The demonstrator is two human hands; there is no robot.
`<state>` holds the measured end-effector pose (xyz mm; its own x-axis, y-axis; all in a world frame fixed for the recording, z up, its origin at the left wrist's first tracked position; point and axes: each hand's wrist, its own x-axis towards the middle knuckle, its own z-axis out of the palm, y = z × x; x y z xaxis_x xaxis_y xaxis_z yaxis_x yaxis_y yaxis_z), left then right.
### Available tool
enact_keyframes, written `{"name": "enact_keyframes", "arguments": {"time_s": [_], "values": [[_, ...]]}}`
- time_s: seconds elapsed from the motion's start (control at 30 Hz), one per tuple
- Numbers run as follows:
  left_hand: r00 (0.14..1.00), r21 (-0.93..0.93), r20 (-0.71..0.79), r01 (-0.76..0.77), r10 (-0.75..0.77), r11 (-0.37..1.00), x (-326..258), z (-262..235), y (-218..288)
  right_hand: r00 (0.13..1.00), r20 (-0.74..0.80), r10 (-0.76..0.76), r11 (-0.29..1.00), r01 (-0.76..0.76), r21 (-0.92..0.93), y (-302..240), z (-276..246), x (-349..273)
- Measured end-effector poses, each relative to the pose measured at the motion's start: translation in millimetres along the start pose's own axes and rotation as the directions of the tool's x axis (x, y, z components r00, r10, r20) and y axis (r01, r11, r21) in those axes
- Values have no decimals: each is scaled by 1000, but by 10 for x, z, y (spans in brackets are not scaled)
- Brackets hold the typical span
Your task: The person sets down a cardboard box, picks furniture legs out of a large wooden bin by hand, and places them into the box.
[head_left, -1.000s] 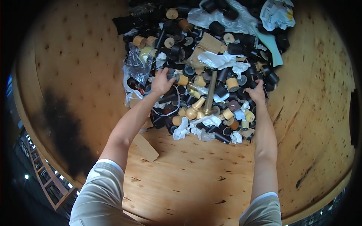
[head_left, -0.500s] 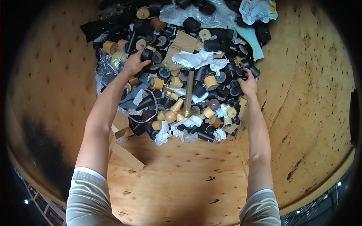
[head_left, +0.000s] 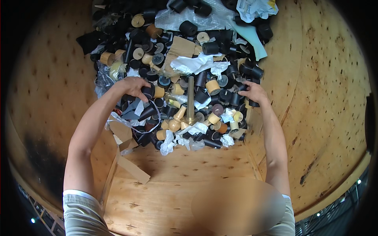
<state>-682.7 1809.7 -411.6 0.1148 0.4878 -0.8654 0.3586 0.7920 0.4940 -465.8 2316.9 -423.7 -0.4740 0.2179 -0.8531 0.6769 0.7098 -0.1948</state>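
Note:
My left hand (head_left: 136, 85) is at the left side of a heap of short furniture legs, its fingers closed round a black furniture leg (head_left: 148, 90). A pale wooden leg (head_left: 158, 92) lies just right of it. On the right side of the heap, my right hand (head_left: 254, 93) has its thumb and fingers curled over dark pieces. What lies between those fingertips is too hidden to make out. Black cylindrical legs (head_left: 225, 95) surround it. A tall brass-coloured leg (head_left: 191, 98) stands upright in the middle, beside a turned wooden leg (head_left: 177, 120).
Crumpled white paper (head_left: 193, 63), bubble wrap (head_left: 197, 17) and torn cardboard (head_left: 181, 53) are mixed into the heap. A cardboard strip (head_left: 133, 168) sticks out at the near left. Curved plywood walls (head_left: 315, 98) enclose everything. A blurred patch covers the lower right.
My left hand has come nearer to me, with a black furniture leg in its grip. My right hand has shifted slightly nearer over the dark pieces. The whole view has moved a little.

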Motion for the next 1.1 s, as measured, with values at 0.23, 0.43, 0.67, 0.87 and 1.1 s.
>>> {"name": "enact_keyframes", "arguments": {"time_s": [0.23, 0.43, 0.67, 0.87, 1.1], "values": [[924, 238, -379, 52, 43, 970, 166, -286, 742, 962, -263, 68, 902, -172, -396, -478, -310, 228], [386, 78, -923, 165, 9, 983, 1106, -1122, 1123, 921, -375, 107, 948, -208, -239, -302, -273, 485], [583, -61, -783, 275, -217, 959, 1554, -1434, 1126, 958, -223, -182, 971, 138, -196, -227, -257, 415], [729, 51, -682, -38, 62, 998, 1301, -1410, 1024, 990, 91, -104, 971, 81, 224, 288, -498, 1074], [677, 332, -620, -230, 395, 915, 1647, -1273, 1604, 993, -115, -5, 974, -21, -225, -276, -456, 854]]}}
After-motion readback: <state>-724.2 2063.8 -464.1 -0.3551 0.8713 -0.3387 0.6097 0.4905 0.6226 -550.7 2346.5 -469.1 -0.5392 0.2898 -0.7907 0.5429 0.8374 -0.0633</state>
